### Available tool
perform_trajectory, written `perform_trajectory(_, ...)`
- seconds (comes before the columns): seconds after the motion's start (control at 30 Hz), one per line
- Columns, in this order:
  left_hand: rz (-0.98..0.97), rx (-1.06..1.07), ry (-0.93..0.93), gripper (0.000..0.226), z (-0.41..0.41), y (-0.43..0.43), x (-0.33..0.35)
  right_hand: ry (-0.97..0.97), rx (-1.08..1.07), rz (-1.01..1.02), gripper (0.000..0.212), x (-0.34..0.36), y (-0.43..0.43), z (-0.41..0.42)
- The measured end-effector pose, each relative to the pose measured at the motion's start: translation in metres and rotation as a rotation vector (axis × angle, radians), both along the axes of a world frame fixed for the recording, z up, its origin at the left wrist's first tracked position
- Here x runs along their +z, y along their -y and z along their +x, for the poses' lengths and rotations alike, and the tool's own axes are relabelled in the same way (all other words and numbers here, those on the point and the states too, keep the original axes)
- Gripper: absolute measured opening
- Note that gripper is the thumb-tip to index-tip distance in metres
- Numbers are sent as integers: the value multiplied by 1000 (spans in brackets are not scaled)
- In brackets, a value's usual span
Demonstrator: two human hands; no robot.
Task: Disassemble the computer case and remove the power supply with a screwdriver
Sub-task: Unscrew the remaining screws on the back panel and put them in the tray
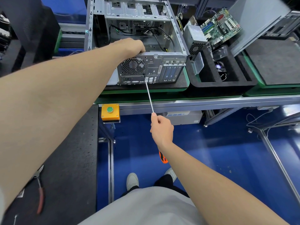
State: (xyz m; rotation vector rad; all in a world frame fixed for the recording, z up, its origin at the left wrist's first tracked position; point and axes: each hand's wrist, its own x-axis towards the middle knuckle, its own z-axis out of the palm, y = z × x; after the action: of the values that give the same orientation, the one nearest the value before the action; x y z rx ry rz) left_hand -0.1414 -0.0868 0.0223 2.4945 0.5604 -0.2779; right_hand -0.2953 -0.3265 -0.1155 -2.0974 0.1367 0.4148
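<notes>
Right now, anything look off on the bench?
The motherboard leans tilted behind the foam tray, not flat. Otherwise normal: left hand holds the case, right hand holds the screwdriver, tip at its rear.

Screwdriver handle point(163, 158) mostly hidden by right hand point(161, 129)

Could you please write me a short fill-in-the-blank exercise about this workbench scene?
1. The right hand holds the screwdriver, whose handle is ____.
2. Its tip touches the computer case beside the round ____ grille.
3. The button on the yellow box is ____.
4. The pliers have ____ handles.
Missing words: orange, fan, green, red.
</notes>
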Motion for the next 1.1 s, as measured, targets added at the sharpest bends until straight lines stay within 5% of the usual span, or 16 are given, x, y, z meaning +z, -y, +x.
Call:
perform_trajectory(0.1, -6, 48, 11, 21, -3, 0, 1, -151, -9, 153, 55, 6, -2, 1)
perform_trajectory(0.27, -7, 65, 9, 24, -2, -1, -1, -624, 10, 712, 34, 13, 6, 7)
perform_trajectory(0.4, 16, 46, 13, 21, -3, 0, 1, -688, 86, 894, 18, 16, 12, 8)
perform_trajectory(0.6, 117, -86, -19, 28, -7, 3, 4, -619, 113, 843, 18, 25, 15, 9)
perform_trajectory(1.1, 106, -3, 8, 21, -3, 3, 1, -565, -43, 573, 23, 31, 7, 16)
